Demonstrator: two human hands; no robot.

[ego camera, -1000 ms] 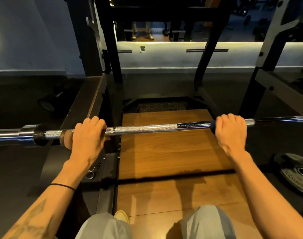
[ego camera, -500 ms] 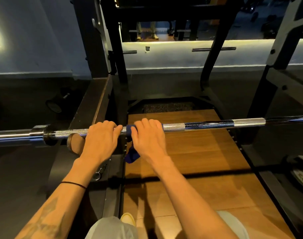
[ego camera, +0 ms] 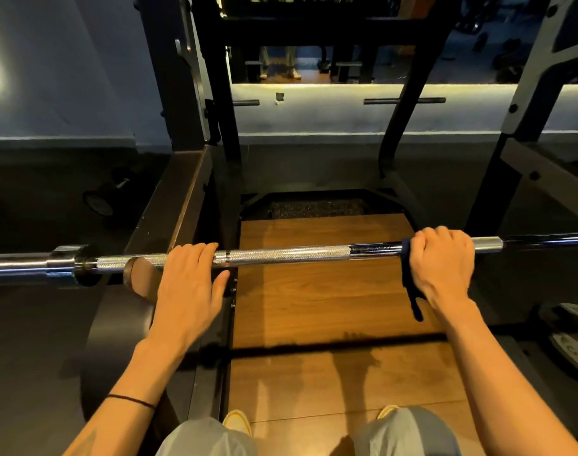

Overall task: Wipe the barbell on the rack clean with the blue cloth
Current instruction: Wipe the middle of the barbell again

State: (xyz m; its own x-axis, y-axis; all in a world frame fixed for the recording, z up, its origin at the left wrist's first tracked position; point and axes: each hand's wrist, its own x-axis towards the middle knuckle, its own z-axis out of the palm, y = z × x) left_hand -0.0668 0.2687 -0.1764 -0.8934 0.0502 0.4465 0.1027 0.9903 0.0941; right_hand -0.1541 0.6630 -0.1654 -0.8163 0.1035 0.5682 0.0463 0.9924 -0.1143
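One barbell lies level across the rack, running from the left edge to the right. Two hands are on it. The left hand rests over the knurled shaft beside the rack's left support, fingers curled over the top, thumb free below. Further right, the right hand has its grip closed round the bar and one blue cloth, whose tail hangs below. One weight plate lies on the floor at far right.
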